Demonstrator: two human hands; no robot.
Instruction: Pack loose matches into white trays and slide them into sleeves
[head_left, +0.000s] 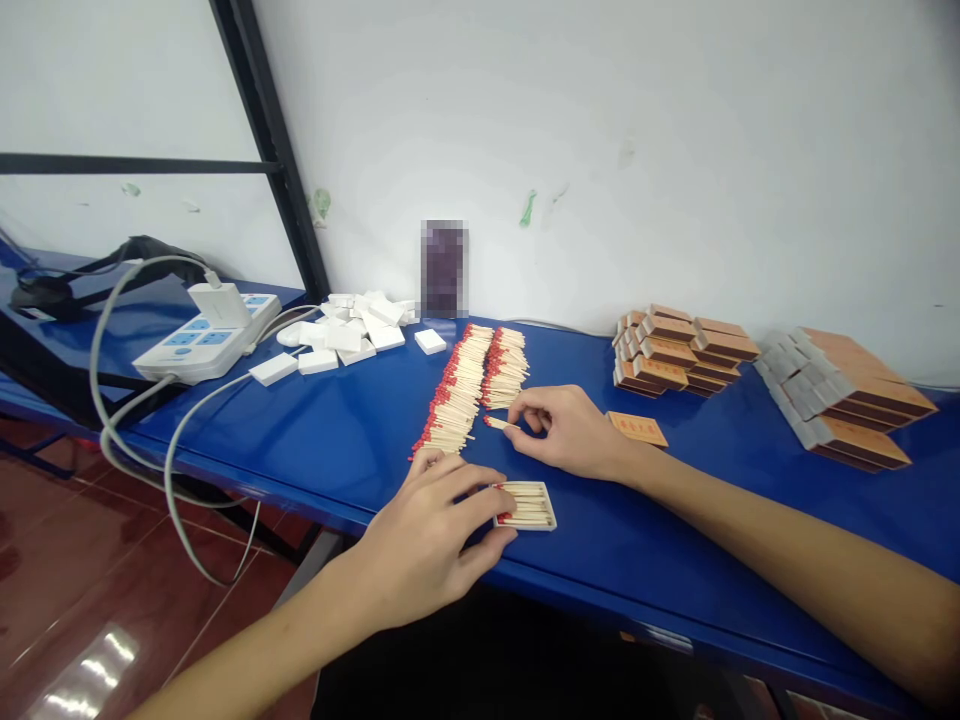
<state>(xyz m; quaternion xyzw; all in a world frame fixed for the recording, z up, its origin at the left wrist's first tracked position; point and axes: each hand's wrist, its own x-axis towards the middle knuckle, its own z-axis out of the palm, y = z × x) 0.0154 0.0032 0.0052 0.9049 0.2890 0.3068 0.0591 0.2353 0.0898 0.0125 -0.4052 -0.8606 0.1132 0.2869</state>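
My left hand (442, 525) grips the left end of a small white matchbox tray (553, 512) near the table's front edge, its fingertips over the match heads. Wooden matches (532, 500) with red heads lie side by side in that tray. Just behind it, my right hand (566, 430) pinches a match (501, 424) between thumb and finger, the red head pointing left; whether more than one is held I cannot tell. Two long rows of loose matches, a left row (459, 390) and a right row (508, 370), lie beyond my hands. An orange matchbox sleeve (637, 429) lies partly behind my right wrist.
White matchbox trays (360, 330) are heaped at the back left, with one tray (430, 342) apart. Stacked matchboxes (667, 345) and another stack with grey ends (847, 395) stand at the right. A power strip (202, 345) with trailing cables sits left on the blue table (315, 430).
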